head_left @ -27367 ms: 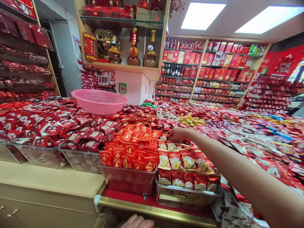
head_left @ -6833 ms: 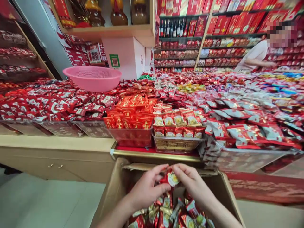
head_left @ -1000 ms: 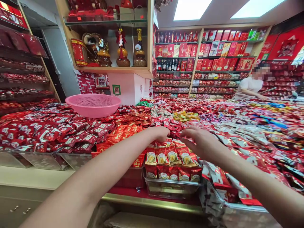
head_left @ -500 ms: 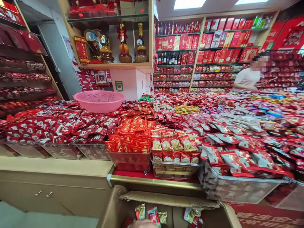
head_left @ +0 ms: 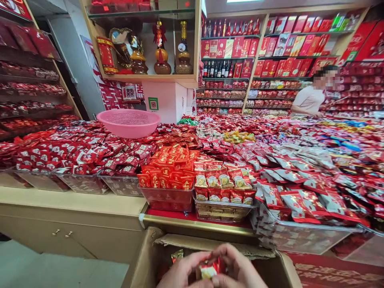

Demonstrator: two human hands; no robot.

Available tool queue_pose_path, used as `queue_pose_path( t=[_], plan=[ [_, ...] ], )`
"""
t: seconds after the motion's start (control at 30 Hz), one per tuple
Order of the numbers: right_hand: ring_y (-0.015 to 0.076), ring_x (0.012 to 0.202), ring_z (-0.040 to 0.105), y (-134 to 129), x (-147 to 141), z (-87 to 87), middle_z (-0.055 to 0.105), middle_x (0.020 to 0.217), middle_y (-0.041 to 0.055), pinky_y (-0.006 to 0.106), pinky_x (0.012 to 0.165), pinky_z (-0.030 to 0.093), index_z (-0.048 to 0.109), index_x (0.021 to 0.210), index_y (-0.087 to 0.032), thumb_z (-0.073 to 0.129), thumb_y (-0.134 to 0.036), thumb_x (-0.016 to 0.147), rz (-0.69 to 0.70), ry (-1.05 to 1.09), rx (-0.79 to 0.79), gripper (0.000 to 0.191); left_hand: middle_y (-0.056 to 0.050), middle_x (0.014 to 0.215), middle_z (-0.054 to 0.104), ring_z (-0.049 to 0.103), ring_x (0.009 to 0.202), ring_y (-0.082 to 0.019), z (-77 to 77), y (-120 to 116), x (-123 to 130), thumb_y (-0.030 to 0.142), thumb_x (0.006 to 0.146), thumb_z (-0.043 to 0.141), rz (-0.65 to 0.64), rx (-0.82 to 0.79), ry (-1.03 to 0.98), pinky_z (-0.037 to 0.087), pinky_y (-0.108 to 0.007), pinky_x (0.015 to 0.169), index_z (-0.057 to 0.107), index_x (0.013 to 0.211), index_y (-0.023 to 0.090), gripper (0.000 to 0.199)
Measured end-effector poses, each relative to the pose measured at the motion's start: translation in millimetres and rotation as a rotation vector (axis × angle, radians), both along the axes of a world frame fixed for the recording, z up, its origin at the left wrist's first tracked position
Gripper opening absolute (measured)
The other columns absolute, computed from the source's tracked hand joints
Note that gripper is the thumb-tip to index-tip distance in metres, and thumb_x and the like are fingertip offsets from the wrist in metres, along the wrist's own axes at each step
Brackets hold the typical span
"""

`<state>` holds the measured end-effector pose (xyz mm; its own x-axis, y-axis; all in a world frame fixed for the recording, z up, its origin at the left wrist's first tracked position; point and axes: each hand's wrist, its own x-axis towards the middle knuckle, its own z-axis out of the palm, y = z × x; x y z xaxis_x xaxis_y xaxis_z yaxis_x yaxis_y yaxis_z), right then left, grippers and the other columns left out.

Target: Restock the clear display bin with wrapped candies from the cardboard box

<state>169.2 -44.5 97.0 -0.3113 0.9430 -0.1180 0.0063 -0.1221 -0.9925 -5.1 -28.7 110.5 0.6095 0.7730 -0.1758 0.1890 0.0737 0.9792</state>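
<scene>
My left hand and my right hand come together over an open cardboard box at the bottom of the view. Both are curled around small red-and-gold wrapped snack packets; the fingers partly cover them, so I cannot tell how many there are. Another gold-wrapped packet lies in the box, just beyond my left hand. Behind the box, a clear bin holds rows of similar red-and-gold packets marked "DURIAN". To its left stands a bin of bright red packets.
A pink plastic basket rests on the heaped packets at the left. More clear bins line the counter's front edge. A gold metal trim runs behind the box. Across the counter stands a person in a white top.
Earlier, only part of one hand showed at the bottom edge, among loose packets in the box. Now both hands are raised together with packets between them. The view has shifted slightly.
</scene>
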Motion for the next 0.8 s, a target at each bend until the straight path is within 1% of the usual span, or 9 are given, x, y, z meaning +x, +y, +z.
queue_pose_path(
  t=[0.1, 0.2, 0.3, 0.4, 0.6, 0.67, 0.7, 0.77, 0.8],
  plan=[
    [0.0088, 0.054, 0.051, 11, 7, 42.1, 0.055, 0.060, -0.0031, 0.019, 0.048, 0.041, 0.049, 0.076, -0.018, 0.060, -0.031, 0.065, -0.137, 0.121, 0.015, 0.021, -0.007, 0.101, 0.062, 0.056, 0.091, -0.020, 41.9, 14, 22, 0.033, 0.071, 0.054, 0.079, 0.057, -0.128, 0.043, -0.030, 0.079, 0.055, 0.105, 0.018, 0.037],
    [0.0057, 0.046, 0.045, 23, 15, 60.9, 0.051, 0.054, -0.0045, 0.017, 0.044, 0.039, 0.051, 0.075, -0.016, 0.059, -0.032, 0.067, -0.253, 0.156, 0.050, 0.020, -0.007, 0.097, 0.063, 0.057, 0.087, -0.019, 61.4, 26, 37, 0.031, 0.072, 0.054, 0.176, 0.074, -0.157, 0.044, -0.029, 0.077, 0.056, 0.103, 0.015, 0.035],
    [0.0070, 0.050, 0.047, 29, 19, 64.2, 0.054, 0.060, -0.0024, 0.019, 0.045, 0.042, 0.052, 0.080, -0.016, 0.058, -0.034, 0.069, -0.343, 0.231, 0.057, 0.022, -0.007, 0.097, 0.063, 0.057, 0.084, -0.017, 62.9, 31, 44, 0.029, 0.073, 0.053, 0.232, 0.065, -0.203, 0.044, -0.027, 0.074, 0.055, 0.104, 0.014, 0.034],
    [0.0081, 0.052, 0.050, 32, 19, 63.3, 0.057, 0.067, -0.0002, 0.022, 0.048, 0.044, 0.052, 0.084, -0.016, 0.057, -0.033, 0.070, -0.357, 0.278, 0.052, 0.022, -0.006, 0.088, 0.065, 0.057, 0.072, -0.015, 59.7, 31, 47, 0.030, 0.075, 0.051, 0.274, 0.001, -0.262, 0.047, -0.026, 0.063, 0.055, 0.103, 0.014, 0.033],
    [0.0100, 0.051, 0.052, 34, 25, 64.5, 0.057, 0.061, 0.0010, 0.022, 0.050, 0.044, 0.053, 0.072, -0.016, 0.055, -0.033, 0.071, -0.336, 0.120, 0.137, 0.018, -0.005, 0.079, 0.063, 0.060, 0.063, -0.013, 65.5, 32, 48, 0.026, 0.077, 0.048, 0.309, -0.273, -0.379, 0.046, -0.021, 0.053, 0.043, 0.107, 0.016, 0.031],
    [0.0131, 0.062, 0.056, 30, 28, 68.7, 0.060, 0.074, 0.0040, 0.024, 0.056, 0.046, 0.053, 0.086, -0.018, 0.055, -0.034, 0.071, -0.291, 0.059, 0.248, 0.022, -0.004, 0.077, 0.063, 0.059, 0.056, -0.011, 69.1, 34, 46, 0.027, 0.078, 0.047, 0.290, -0.347, -0.418, 0.042, -0.017, 0.046, 0.039, 0.104, 0.019, 0.028],
    [0.0159, 0.074, 0.057, 28, 30, 71.4, 0.059, 0.087, 0.0064, 0.026, 0.061, 0.048, 0.052, 0.094, -0.020, 0.057, -0.035, 0.069, -0.244, 0.015, 0.345, 0.030, -0.003, 0.076, 0.062, 0.058, 0.052, -0.009, 70.5, 34, 45, 0.027, 0.078, 0.046, 0.273, -0.386, -0.433, 0.039, -0.015, 0.043, 0.038, 0.102, 0.020, 0.026],
    [0.0200, 0.096, 0.051, 25, 33, 76.9, 0.051, 0.110, 0.0084, 0.029, 0.074, 0.046, 0.049, 0.105, -0.026, 0.061, -0.033, 0.065, -0.136, -0.126, 0.585, 0.042, -0.001, 0.073, 0.061, 0.055, 0.045, -0.005, 71.9, 33, 44, 0.029, 0.078, 0.047, 0.221, -0.464, -0.438, 0.033, -0.011, 0.038, 0.038, 0.097, 0.021, 0.022],
    [0.0199, 0.100, 0.048, 23, 34, 79.5, 0.048, 0.114, 0.0080, 0.029, 0.078, 0.044, 0.049, 0.105, -0.027, 0.061, -0.030, 0.066, -0.082, -0.214, 0.688, 0.041, 0.000, 0.071, 0.060, 0.054, 0.044, -0.005, 72.5, 32, 44, 0.030, 0.078, 0.047, 0.188, -0.493, -0.422, 0.032, -0.011, 0.037, 0.038, 0.095, 0.021, 0.021]
  ],
)
